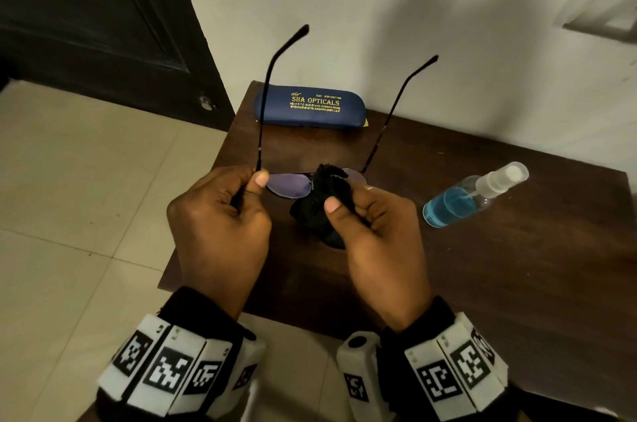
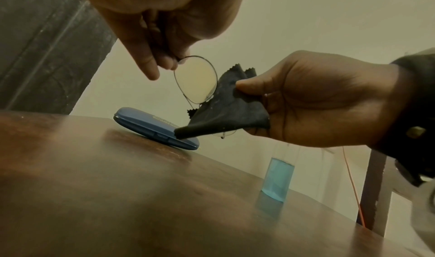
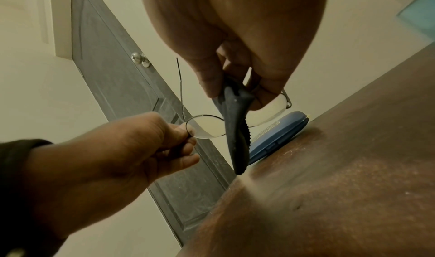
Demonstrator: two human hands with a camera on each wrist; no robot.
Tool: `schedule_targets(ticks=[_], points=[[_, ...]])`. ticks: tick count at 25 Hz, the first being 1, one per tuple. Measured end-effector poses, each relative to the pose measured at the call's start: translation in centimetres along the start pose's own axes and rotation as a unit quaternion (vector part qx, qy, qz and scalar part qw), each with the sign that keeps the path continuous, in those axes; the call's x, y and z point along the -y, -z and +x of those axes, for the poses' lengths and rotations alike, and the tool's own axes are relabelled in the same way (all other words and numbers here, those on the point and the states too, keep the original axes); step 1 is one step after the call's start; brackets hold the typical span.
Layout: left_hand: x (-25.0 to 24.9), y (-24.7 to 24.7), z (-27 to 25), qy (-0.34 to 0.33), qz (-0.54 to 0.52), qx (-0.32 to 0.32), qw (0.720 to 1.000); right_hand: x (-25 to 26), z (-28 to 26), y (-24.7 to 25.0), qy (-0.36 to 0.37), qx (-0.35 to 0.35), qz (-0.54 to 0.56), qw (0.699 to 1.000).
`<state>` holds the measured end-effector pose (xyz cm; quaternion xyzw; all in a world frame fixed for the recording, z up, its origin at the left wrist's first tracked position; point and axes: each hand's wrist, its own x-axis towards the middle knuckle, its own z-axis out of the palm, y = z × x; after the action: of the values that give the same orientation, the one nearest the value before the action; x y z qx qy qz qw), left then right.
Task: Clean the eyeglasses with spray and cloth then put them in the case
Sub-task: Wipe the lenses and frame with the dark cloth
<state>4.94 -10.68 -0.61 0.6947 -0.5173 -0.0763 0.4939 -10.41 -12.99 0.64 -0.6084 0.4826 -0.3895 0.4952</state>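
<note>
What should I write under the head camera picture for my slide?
Left hand holds eyeglasses while right hand wipes with black cloth.

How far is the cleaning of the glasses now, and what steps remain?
Spraying looks done or set aside: the spray bottle stands on the table, untouched. Wiping is in hand: the left hand holds the glasses at one end, and the right hand pinches the black cloth over the other lens. Left: finish the lenses, fold the arms, open the shut blue case and put the glasses in.
</note>
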Motion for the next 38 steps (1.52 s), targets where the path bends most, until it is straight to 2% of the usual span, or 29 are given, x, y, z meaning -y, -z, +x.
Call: schedule_targets(ticks=[5, 12, 16, 21, 24, 26, 28, 32, 35, 38], points=[[-0.6, 0.1, -0.1, -0.017, -0.021, 0.026, 0.999, -0.1, 0.4, 0.3, -0.004, -0.002, 0.016, 1.000], [-0.5, 0.2, -0.1, -0.026, 0.011, 0.003, 1.000, 0.0, -0.1, -0.2, -0.004, 0.005, -0.009, 1.000], [-0.5, 0.3, 0.0, -0.041, 0.006, 0.013, 0.999, 0.2, -0.1, -0.1, 0.012, -0.011, -0.017, 1.000], [-1.1, 0.6, 0.2, -0.056, -0.001, 0.030, 0.998, 0.0, 0.3, 0.3, 0.003, 0.009, -0.011, 1.000], [-1.0, 1.2, 0.7, -0.030, -0.017, 0.030, 0.999, 0.7, 0.4, 1.2, 0.060, -0.068, -0.014, 0.996], [-1.0, 1.6, 0.9, -0.001, -0.025, 0.025, 0.999, 0.7, 0.4, 1.9, 0.118, -0.137, -0.076, 0.980], [-1.1, 2.0, 1.0, 0.036, -0.033, 0.024, 0.998, 0.5, 0.4, 2.3, 0.156, -0.173, -0.149, 0.961], [-1.7, 2.4, 1.1, 0.083, -0.066, 0.047, 0.993, 0.1, 0.3, 1.7, 0.151, -0.134, -0.281, 0.938], [-2.1, 2.4, 1.2, 0.104, -0.081, 0.066, 0.989, 0.1, 0.2, 1.2, 0.135, -0.076, -0.339, 0.928], [-2.0, 2.5, 1.2, 0.114, -0.081, 0.075, 0.987, 0.1, 0.0, 0.8, 0.155, -0.015, -0.373, 0.915]])
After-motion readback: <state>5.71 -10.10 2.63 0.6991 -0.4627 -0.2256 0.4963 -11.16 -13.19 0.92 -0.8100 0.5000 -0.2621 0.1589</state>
